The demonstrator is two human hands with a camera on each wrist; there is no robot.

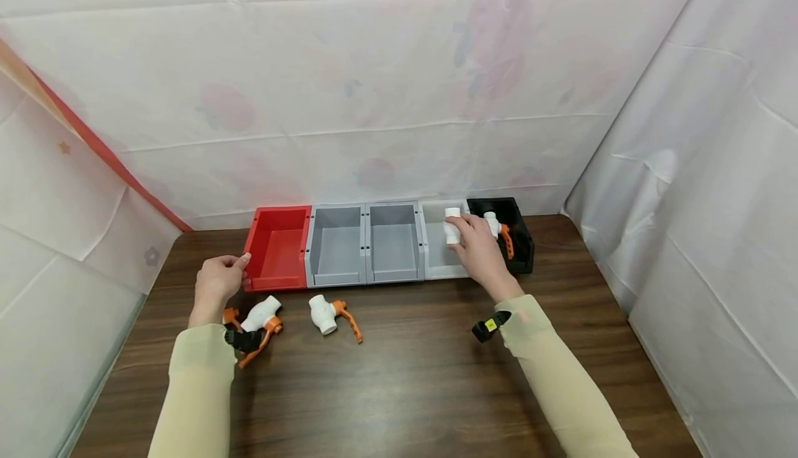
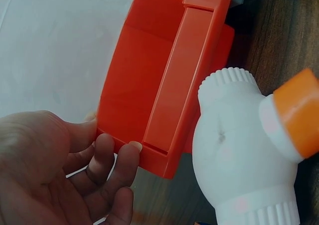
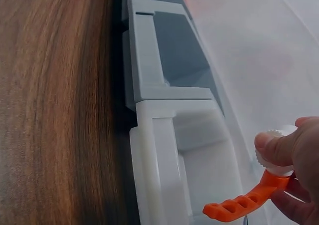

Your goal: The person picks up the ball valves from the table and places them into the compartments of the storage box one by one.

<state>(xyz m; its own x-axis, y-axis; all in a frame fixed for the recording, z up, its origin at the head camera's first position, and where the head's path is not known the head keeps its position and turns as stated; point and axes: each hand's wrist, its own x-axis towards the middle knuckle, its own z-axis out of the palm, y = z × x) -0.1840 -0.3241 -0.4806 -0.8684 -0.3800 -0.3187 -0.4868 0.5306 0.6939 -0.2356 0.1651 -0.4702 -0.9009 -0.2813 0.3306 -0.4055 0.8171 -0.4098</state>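
Observation:
My right hand (image 1: 481, 253) holds a white ball valve (image 1: 451, 228) above the white bin (image 1: 444, 272). In the right wrist view the valve's orange handle (image 3: 247, 200) hangs below the fingers. My left hand (image 1: 218, 283) is at the left side of the red bin (image 1: 276, 283). The left wrist view shows its thumb and fingertips pinching the bin's rim (image 2: 154, 162). Just beside that hand lies a second white ball valve (image 1: 261, 313) with an orange handle, partly covered by the wrist strap. An orange part (image 1: 231, 316) shows behind the left wrist.
Two grey bins (image 1: 337, 280) (image 1: 394, 278) stand between the red and white ones. At the row's right end, a black bin (image 1: 527, 258) contains a white-and-orange valve (image 1: 492, 224). Another valve (image 1: 323, 315) lies on the wooden table (image 1: 399, 389). Pale cloth (image 1: 374, 98) hangs behind.

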